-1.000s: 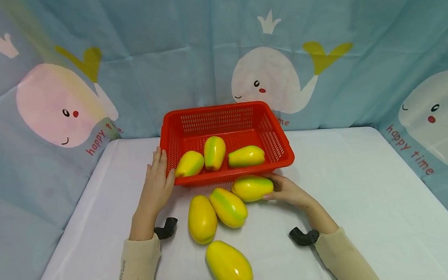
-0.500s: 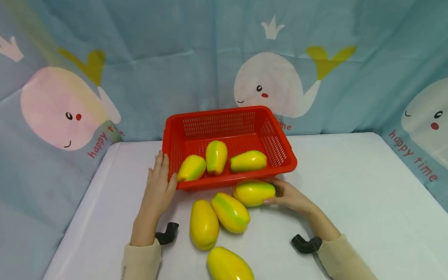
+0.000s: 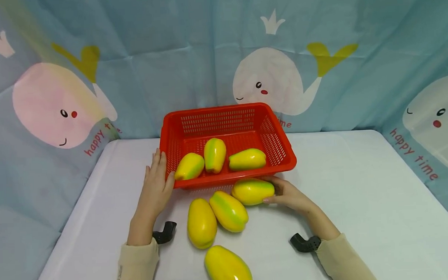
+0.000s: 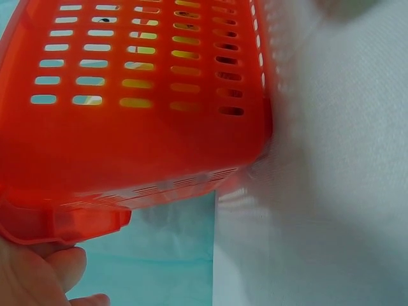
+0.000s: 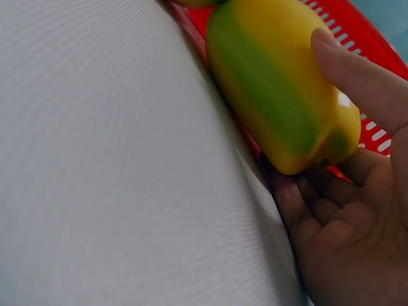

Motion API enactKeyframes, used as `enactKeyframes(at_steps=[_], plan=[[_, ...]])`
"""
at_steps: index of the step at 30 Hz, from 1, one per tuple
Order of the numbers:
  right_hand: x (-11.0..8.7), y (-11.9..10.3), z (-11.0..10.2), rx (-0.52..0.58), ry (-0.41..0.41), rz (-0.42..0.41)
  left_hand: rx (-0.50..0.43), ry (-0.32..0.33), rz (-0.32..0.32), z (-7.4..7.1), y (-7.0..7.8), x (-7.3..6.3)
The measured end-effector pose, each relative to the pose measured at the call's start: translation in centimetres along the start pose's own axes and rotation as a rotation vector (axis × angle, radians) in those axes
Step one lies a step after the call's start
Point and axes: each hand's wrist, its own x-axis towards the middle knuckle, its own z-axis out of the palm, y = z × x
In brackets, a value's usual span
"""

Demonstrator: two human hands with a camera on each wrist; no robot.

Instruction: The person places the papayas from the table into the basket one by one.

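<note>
My left hand (image 3: 154, 187) rests along the left side of a red plastic basket (image 3: 225, 179), fingers straight, thumb at the front corner. In the left wrist view its fingertips (image 4: 67, 268) touch the underside of the basket rim. My right hand (image 3: 290, 195) holds a yellow-green papaya (image 3: 253, 191) by its right end, just under the basket's front rim. The right wrist view shows the thumb over this glossy papaya (image 5: 274, 83) and the fingers curled beneath its end. Three smaller-looking papayas lie inside the basket, one of them upright-leaning (image 3: 215, 155).
Left of the held fruit lies a papaya (image 3: 229, 211), with another papaya (image 3: 202, 223) beside it. A larger-looking papaya (image 3: 228, 266) lies nearest me. White cloth (image 3: 359, 201) covers the table; a blue whale-print curtain (image 3: 177, 75) hangs close behind the basket.
</note>
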Motion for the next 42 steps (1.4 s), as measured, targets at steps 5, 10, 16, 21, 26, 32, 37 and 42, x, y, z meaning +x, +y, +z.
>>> enactKeyframes(at_steps=[5,10,16,21,26,32,37,42], plan=[[-0.2,0.0,-0.3,0.005,0.003,-0.01,-0.003,0.003,0.004,0.3,0.1,0.0],[-0.1,0.1,-0.2,0.016,-0.001,-0.012,-0.008,0.003,0.004,0.1,0.2,0.0],[0.1,0.0,0.0,0.018,0.001,-0.011,-0.011,0.003,-0.003,0.1,0.0,-0.2],[0.1,-0.1,0.1,0.023,0.007,-0.009,-0.008,0.011,0.001,0.1,0.0,-0.1],[-0.1,-0.3,0.4,-0.03,0.023,0.003,-0.005,0.01,0.001,0.1,0.1,-0.1],[0.0,-0.6,0.8,-0.062,0.04,-0.009,-0.007,0.003,-0.008,0.0,0.1,-0.1],[0.1,-0.3,0.9,-0.035,0.032,-0.028,-0.014,0.003,-0.009,-0.1,0.1,-0.2],[0.0,-0.1,0.7,-0.043,0.043,-0.025,-0.013,0.002,-0.005,0.1,0.1,-0.1]])
